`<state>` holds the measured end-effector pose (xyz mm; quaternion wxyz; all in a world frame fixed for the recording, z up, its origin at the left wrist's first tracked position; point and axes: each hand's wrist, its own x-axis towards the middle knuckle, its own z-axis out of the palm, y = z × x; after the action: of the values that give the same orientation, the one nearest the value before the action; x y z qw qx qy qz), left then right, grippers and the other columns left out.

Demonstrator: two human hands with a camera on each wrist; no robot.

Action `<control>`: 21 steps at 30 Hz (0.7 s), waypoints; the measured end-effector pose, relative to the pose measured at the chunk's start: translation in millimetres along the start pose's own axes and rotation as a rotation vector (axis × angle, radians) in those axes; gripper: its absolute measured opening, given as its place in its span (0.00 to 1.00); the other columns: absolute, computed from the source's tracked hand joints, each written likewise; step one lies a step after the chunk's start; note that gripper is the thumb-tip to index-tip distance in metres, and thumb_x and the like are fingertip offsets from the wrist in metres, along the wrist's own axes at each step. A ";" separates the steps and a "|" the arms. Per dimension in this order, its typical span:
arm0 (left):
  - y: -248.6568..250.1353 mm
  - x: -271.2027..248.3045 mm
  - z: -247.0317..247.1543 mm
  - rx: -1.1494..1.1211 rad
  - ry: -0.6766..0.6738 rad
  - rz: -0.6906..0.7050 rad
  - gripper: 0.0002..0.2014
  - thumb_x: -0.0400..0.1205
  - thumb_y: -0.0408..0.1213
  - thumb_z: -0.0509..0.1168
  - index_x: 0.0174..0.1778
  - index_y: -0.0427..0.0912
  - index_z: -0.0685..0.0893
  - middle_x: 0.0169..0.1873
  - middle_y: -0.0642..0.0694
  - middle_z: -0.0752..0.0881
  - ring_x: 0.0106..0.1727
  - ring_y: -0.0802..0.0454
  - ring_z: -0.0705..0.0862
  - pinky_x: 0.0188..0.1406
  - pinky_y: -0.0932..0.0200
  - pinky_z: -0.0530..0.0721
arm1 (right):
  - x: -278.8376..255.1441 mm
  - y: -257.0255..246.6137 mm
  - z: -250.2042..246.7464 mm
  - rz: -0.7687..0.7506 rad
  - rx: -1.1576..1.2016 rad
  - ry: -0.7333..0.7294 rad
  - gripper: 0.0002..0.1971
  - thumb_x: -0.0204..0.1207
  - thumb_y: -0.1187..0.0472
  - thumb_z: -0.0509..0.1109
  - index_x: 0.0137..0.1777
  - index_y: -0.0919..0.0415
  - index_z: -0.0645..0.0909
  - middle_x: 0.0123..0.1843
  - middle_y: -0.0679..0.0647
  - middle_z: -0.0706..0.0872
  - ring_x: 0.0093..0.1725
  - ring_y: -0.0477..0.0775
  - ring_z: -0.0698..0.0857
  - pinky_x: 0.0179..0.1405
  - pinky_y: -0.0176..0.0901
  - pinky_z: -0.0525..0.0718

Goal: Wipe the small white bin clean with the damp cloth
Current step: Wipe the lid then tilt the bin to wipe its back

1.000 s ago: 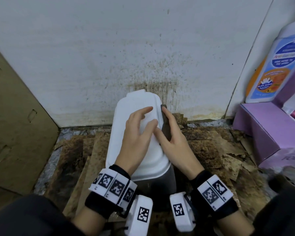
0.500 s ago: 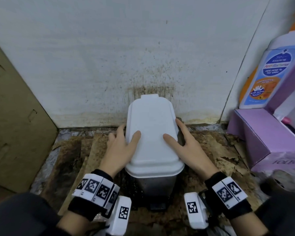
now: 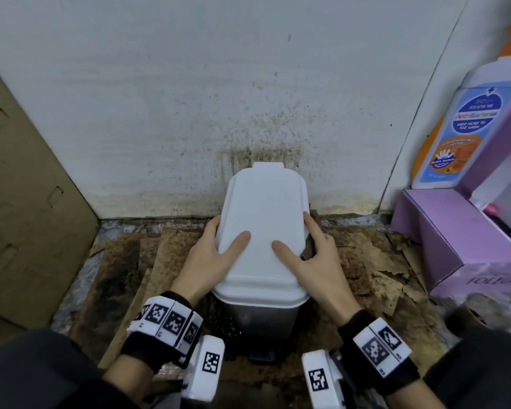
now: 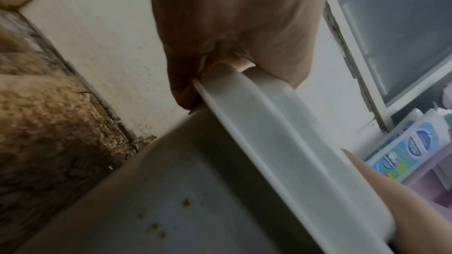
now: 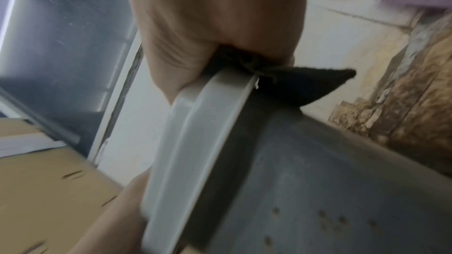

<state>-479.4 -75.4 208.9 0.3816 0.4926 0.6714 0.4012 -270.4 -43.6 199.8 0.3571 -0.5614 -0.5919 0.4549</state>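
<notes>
Stained white wall (image 3: 165,93) rises behind a floor (image 3: 171,249) covered in rotted brown cardboard, with a cardboard sheet (image 3: 27,202) leaning at the left edge and a purple box (image 3: 460,240) and wash bottle (image 3: 460,134) in the right corner. Against the wall's foot, mid-floor, stands the bin (image 3: 263,219), lid closed. Left hand (image 3: 216,255) grips the lid's left edge, thumb on top, fingers curled under the rim. Right hand (image 3: 313,255) clamps the right edge the same way, pinching the dark cloth (image 5: 303,86) against the rim. From where I stand the lid's top looks clean, but brown specks (image 4: 156,227) dot the bin's grey sides, so I'd say the body is yet to be wiped.
</notes>
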 end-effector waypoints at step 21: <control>-16.4 20.6 -28.1 0.275 0.141 0.021 0.33 0.81 0.74 0.50 0.76 0.62 0.75 0.64 0.55 0.83 0.63 0.53 0.82 0.68 0.39 0.80 | -1.2 -10.2 30.2 0.039 0.179 0.153 0.53 0.74 0.35 0.78 0.91 0.33 0.46 0.81 0.47 0.58 0.85 0.53 0.59 0.68 0.47 0.68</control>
<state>-515.3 -63.2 202.4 0.2582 0.5177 0.7399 0.3433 -302.0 -48.5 199.5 0.4411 -0.5717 -0.5088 0.4687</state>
